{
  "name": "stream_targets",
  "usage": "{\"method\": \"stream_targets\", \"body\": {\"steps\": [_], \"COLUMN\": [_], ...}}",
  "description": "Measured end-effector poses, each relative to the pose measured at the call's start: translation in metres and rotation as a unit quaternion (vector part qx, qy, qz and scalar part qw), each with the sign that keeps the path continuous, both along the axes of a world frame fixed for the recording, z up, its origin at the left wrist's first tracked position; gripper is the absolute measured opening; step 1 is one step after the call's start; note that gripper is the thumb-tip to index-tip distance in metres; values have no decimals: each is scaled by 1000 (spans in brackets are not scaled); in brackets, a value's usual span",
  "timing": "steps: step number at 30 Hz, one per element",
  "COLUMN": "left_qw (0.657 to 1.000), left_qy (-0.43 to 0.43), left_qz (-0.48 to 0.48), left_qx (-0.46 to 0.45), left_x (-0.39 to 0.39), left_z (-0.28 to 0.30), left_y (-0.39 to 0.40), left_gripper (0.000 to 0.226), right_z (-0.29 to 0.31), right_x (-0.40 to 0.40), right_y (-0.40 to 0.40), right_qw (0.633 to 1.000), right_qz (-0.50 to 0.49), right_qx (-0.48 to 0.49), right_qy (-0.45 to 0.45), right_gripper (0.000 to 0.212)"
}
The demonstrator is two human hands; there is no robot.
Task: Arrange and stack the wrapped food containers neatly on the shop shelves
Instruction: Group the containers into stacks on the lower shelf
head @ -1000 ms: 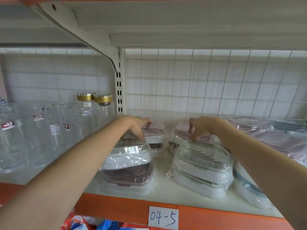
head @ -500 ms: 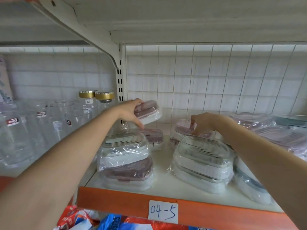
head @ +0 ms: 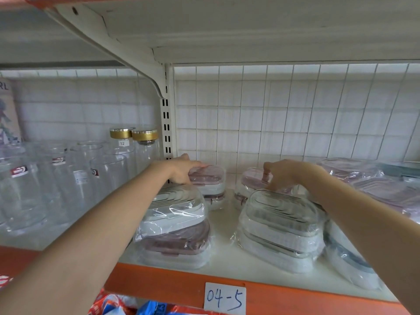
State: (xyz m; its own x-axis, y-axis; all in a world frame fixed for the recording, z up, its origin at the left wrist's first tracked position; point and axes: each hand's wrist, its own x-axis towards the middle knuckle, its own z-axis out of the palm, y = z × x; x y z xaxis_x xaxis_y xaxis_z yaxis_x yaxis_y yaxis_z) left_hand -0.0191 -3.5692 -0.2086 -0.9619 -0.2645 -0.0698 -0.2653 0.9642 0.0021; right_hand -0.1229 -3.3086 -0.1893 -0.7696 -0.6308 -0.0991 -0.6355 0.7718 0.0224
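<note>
Head view: the left hand (head: 181, 170) grasps a plastic-wrapped pink-lidded white food container (head: 210, 179) atop another at the rear of the white shelf (head: 223, 258). The right hand (head: 284, 176) grips a second wrapped pink-lidded container (head: 251, 181) (partly hidden) behind a grey-lidded stack (head: 281, 226).

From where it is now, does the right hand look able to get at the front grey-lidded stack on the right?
Probably yes. The right hand rests on the pink-lidded stack directly behind the grey-lidded stack, whose top is uncovered, with nothing standing between them. Drawing the hand back a little should reach it.
</note>
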Motion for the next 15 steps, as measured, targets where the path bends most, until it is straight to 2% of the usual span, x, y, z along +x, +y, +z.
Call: {"method": "stream_targets", "body": {"steps": [3, 9, 13, 15], "left_qw": [1000, 998, 991, 992], "left_qy": [30, 65, 116, 97], "left_qz": [-3, -15, -17, -22], "left_qx": [-5, 14, 71, 77], "left_x": [-4, 3, 34, 57], "left_z": [-5, 4, 24, 32], "left_y": [-2, 6, 17, 26], "left_gripper": [98, 94, 58, 56], "right_z": [-5, -14, 1, 12], "right_x": [-3, -7, -3, 1], "right_y": [-2, -3, -6, -13], "right_qw": [1000, 999, 992, 987], "right_qz": [-3, -22, -26, -29], "right_qx": [-13, -46, -120, -153], "right_qy": [9, 19, 29, 50], "right_gripper": [51, 68, 75, 80]}}
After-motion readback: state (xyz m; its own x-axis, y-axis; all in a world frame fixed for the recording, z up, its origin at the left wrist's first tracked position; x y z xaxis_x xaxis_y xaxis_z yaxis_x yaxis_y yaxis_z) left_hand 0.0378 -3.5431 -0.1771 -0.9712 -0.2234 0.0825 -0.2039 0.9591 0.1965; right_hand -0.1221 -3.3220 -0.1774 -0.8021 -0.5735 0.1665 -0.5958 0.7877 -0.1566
